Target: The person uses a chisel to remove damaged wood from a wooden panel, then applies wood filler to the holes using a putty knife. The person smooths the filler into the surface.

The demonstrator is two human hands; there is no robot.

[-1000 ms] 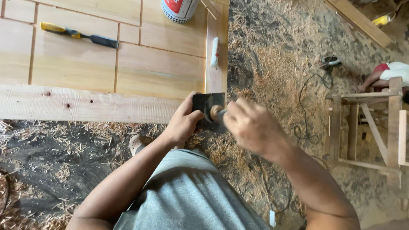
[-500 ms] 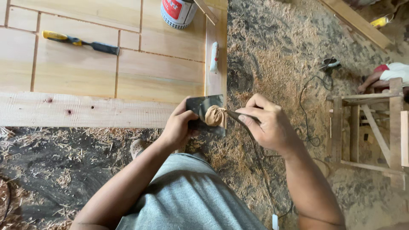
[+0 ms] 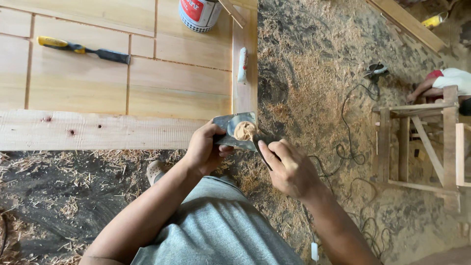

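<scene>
Two hands meet just below the end of the pale plank (image 3: pixel 88 130). We see the left hand (image 3: pixel 203 152) with its fingers closed around a flat metal scraper blade (image 3: pixel 235 130), held tilted over the sawdust-strewn floor (image 3: pixel 314 73). On the blade sits a lump of tan filler paste (image 3: pixel 244 130). The right hand (image 3: pixel 292 169) has its fingers pinched around a thin dark tool (image 3: pixel 262 149) whose tip reaches the lump; we cannot tell what kind of tool it is, since the palm hides most of it.

Beyond the hands lies the panelled wooden door (image 3: pixel 176 73), bearing a yellow-handled chisel (image 3: pixel 83 49), a small white tube (image 3: pixel 242 65) and a red-and-white can (image 3: pixel 198 12) cut off by the top edge. To the right stands a bare wooden frame (image 3: pixel 422 142), with a black cable (image 3: pixel 351 127) trailing across the floor.

Compared with half a second ago, the right hand has drawn back and lower, so the paste now shows more clearly, while the left hand has kept its grip.
</scene>
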